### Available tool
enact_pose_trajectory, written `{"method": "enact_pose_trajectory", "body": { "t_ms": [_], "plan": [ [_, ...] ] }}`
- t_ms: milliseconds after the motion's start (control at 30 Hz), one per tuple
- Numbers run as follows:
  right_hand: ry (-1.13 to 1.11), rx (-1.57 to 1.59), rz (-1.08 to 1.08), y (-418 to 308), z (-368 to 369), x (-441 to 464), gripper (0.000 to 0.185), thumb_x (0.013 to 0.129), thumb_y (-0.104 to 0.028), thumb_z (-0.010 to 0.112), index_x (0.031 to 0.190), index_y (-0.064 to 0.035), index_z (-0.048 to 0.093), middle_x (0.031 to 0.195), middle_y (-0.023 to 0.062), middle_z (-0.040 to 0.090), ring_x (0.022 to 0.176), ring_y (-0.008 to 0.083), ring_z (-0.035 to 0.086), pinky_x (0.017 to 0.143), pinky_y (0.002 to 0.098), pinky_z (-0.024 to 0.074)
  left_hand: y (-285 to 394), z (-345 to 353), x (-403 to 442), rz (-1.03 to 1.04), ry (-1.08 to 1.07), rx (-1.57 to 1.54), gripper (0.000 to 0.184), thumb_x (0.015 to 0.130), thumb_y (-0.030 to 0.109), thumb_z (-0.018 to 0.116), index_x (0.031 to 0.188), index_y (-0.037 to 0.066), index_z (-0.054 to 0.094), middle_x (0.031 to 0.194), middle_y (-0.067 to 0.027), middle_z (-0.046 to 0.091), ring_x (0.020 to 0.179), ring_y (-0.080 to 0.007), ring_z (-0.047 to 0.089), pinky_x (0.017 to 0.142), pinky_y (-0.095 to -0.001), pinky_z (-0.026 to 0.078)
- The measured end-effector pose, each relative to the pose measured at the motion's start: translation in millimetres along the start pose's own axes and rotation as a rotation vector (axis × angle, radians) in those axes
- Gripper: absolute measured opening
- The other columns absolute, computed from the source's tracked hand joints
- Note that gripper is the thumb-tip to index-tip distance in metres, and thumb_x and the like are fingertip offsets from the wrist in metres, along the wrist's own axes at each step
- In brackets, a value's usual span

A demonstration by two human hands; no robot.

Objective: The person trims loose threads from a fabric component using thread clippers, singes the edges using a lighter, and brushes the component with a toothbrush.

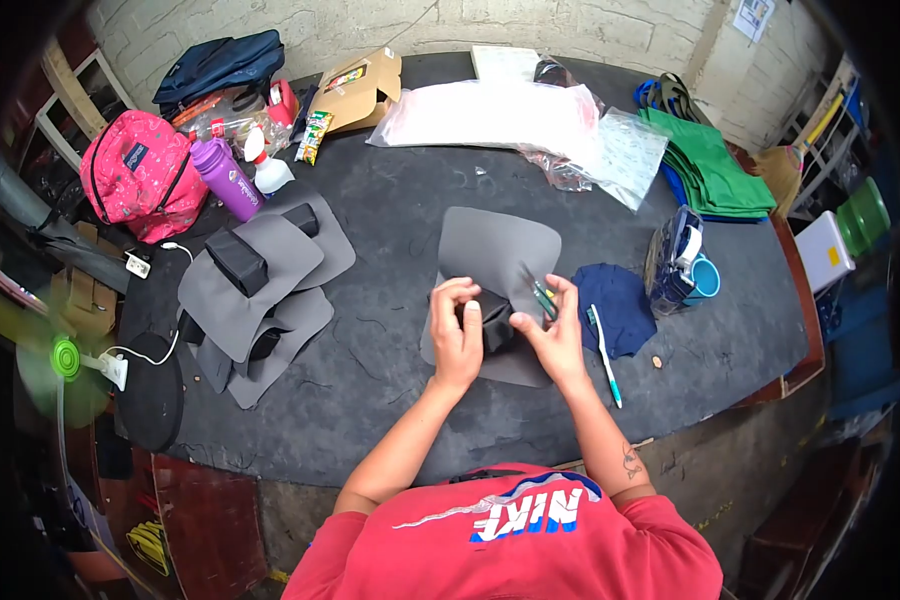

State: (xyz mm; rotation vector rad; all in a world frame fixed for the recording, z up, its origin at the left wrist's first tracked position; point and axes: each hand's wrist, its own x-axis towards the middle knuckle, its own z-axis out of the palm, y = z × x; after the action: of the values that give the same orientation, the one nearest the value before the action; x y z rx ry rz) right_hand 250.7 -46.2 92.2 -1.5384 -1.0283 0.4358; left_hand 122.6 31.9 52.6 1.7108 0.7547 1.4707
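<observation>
In front of me a grey sheet with rounded corners lies on the table, a black fabric piece standing up on its middle. My left hand is curled around the left side of that black piece, its thumb against it. On the other side is my right hand, closed around green-handled thread snips whose blades point up and away. The thumb of this hand touches the black piece. Part of the black piece is hidden by my fingers.
Similar grey sheets with black pieces are piled at left. A toothbrush lies over dark blue fabric at right, near a light blue cup. A purple bottle, pink backpack and green fabric stand farther back.
</observation>
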Motion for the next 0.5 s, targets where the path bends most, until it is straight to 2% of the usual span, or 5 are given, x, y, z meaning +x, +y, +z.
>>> {"method": "enact_pose_trajectory", "body": {
  "t_ms": [33, 200, 233, 367, 500],
  "plan": [
    [-0.049, 0.085, 0.063, 17, 5, 0, 0.066, 0.080, -0.012, 0.076, 0.131, -0.0027, 0.035, 0.108, 0.0056, 0.057, 0.100, 0.0153, 0.056, 0.086, 0.0260, 0.0445, 0, -2, 0, -0.034, 0.045, -0.025, 0.016, 0.096, 0.008, 0.049, 0.110, 0.001, 0.049, 0.118, -0.0113, 0.052, 0.109, -0.0200, 0.054, 0.098, -0.0351, 0.041],
    [-0.111, 0.616, 0.326, 55, 9, 7, 0.064, 0.080, -0.009, 0.075, 0.131, -0.0017, 0.038, 0.112, 0.0062, 0.055, 0.106, 0.0138, 0.052, 0.094, 0.0273, 0.0403, -33, -32, 8, -0.392, 0.164, 0.109, 0.040, 0.094, 0.013, 0.054, 0.131, 0.002, 0.042, 0.128, -0.0134, 0.049, 0.121, -0.0211, 0.047, 0.106, -0.0337, 0.035],
    [-0.151, 0.616, 0.324, 58, 8, 9, 0.058, 0.080, -0.008, 0.075, 0.129, -0.0024, 0.042, 0.112, 0.0052, 0.055, 0.108, 0.0133, 0.051, 0.095, 0.0276, 0.0395, -41, -43, 13, -0.539, 0.091, -0.132, 0.044, 0.095, 0.018, 0.053, 0.135, 0.003, 0.039, 0.128, -0.0140, 0.050, 0.118, -0.0211, 0.050, 0.104, -0.0335, 0.037],
    [-0.271, 0.638, 0.359, 56, 9, 14, 0.040, 0.082, -0.008, 0.072, 0.119, -0.0057, 0.055, 0.115, 0.0016, 0.055, 0.108, 0.0124, 0.050, 0.096, 0.0267, 0.0378, -56, -79, 24, -0.916, -0.157, -0.574, 0.040, 0.098, 0.042, 0.049, 0.112, 0.007, 0.059, 0.105, -0.0100, 0.066, 0.098, -0.0192, 0.061, 0.085, -0.0315, 0.047],
    [-0.288, 0.296, 0.273, 72, 19, 9, 0.034, 0.089, -0.019, 0.066, 0.117, -0.0031, 0.055, 0.111, 0.0057, 0.059, 0.103, 0.0162, 0.054, 0.093, 0.0295, 0.0406, -8, -94, 39, -0.820, -0.194, -0.346, 0.057, 0.085, 0.006, 0.065, 0.138, 0.011, 0.044, 0.110, -0.0097, 0.064, 0.101, -0.0168, 0.060, 0.093, -0.0320, 0.045]
  ]
}}
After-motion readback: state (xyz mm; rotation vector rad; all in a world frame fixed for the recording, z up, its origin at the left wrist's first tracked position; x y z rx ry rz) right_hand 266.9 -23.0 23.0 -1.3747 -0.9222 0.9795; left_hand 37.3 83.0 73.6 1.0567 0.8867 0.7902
